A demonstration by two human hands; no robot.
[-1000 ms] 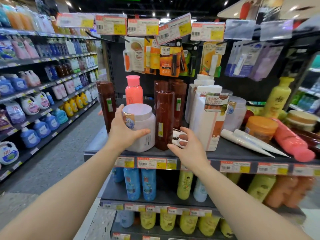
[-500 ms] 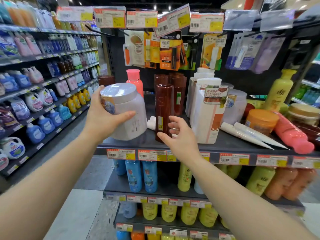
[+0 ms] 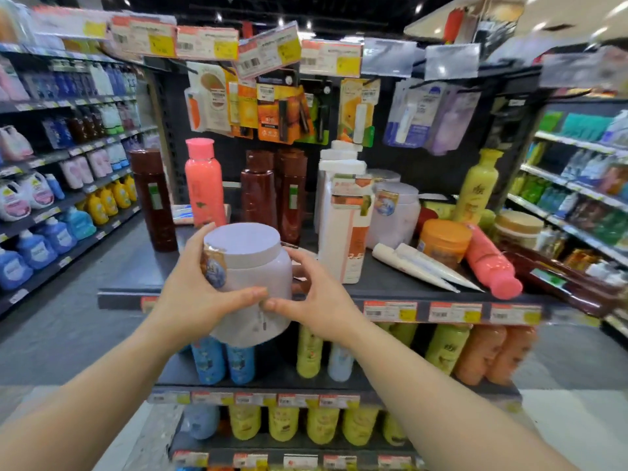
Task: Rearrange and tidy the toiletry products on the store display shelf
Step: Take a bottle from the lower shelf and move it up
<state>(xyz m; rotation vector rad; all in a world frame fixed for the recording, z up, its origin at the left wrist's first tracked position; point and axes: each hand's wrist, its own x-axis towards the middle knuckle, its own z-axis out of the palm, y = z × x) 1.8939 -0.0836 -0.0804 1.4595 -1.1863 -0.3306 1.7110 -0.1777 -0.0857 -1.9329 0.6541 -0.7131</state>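
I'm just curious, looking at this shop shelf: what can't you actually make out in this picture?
Head view only:
- Print on the white jar: blurred, partly covered by the left hand and right hand.
- Jar's base and whether it touches the top shelf: hidden by the hands.
- Price tags: motion-blurred, unreadable.
- Fallen brown bottle at right: smeared near the frame edge.

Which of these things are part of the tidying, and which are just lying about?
In the job:
- large white plastic jar with flat lid, gripped by left hand and right hand
- dark display shelf

Lying about:
- toppled pink bottle
- two white tubes
- orange-lidded jar
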